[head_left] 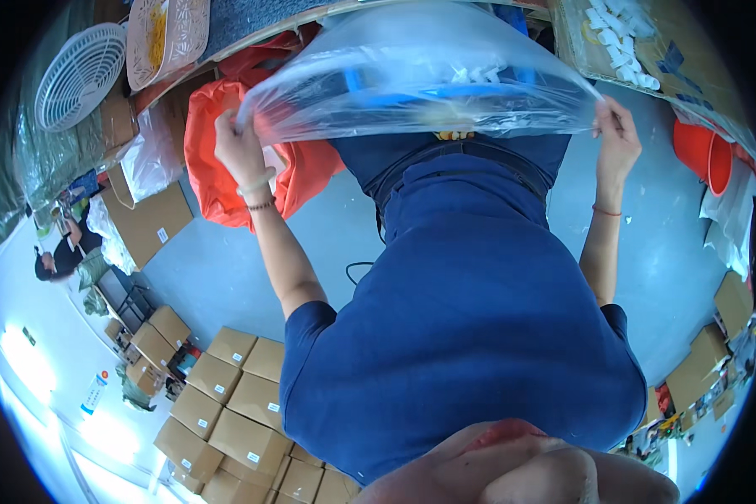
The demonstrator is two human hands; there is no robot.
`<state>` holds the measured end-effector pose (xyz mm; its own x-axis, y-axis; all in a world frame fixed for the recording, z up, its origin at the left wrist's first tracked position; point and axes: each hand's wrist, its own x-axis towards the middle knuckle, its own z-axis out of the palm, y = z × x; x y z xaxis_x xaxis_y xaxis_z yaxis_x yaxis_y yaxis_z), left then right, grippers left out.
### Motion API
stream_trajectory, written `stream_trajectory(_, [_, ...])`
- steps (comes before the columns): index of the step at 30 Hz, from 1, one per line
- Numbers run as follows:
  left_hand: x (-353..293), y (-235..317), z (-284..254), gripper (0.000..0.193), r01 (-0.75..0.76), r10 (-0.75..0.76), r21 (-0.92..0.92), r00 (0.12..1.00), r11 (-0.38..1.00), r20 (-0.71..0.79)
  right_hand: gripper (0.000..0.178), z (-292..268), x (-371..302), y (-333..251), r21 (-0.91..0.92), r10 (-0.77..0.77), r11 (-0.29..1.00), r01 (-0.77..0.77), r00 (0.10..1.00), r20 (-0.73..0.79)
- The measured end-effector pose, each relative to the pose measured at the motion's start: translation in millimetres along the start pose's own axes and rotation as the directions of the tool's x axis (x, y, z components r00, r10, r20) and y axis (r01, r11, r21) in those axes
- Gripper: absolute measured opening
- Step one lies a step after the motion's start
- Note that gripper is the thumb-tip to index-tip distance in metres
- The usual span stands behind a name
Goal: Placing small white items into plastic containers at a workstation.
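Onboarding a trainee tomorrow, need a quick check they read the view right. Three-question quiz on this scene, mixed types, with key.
1. What is stretched between the left hand and the right hand?
2. Which hand is nearer the red bag? A) left B) right
3. True or false: brown boxes are stacked at the picture's lower left.

Key:
1. Clear plastic
2. A
3. True
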<state>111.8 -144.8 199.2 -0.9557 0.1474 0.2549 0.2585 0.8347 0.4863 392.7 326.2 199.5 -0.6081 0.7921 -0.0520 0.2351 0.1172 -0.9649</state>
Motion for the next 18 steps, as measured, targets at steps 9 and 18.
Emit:
stream_trajectory(9, [-4.5,51.0,-30.6,0.037,-0.311,0.491,-0.386,0.650,0.868,0.580,0.021,-0.8,1.7,-30.7,-0.191,0.069,0.980,-0.060,0.997,0.039])
stream_trajectory(18, [-0.8,181.8,107.6,0.051,0.385,0.477,-0.799,0.652,0.462,0.589,0.017,121.0,5.6,-67.8,-0.085,-0.193,0.946,0.312,0.754,0.628])
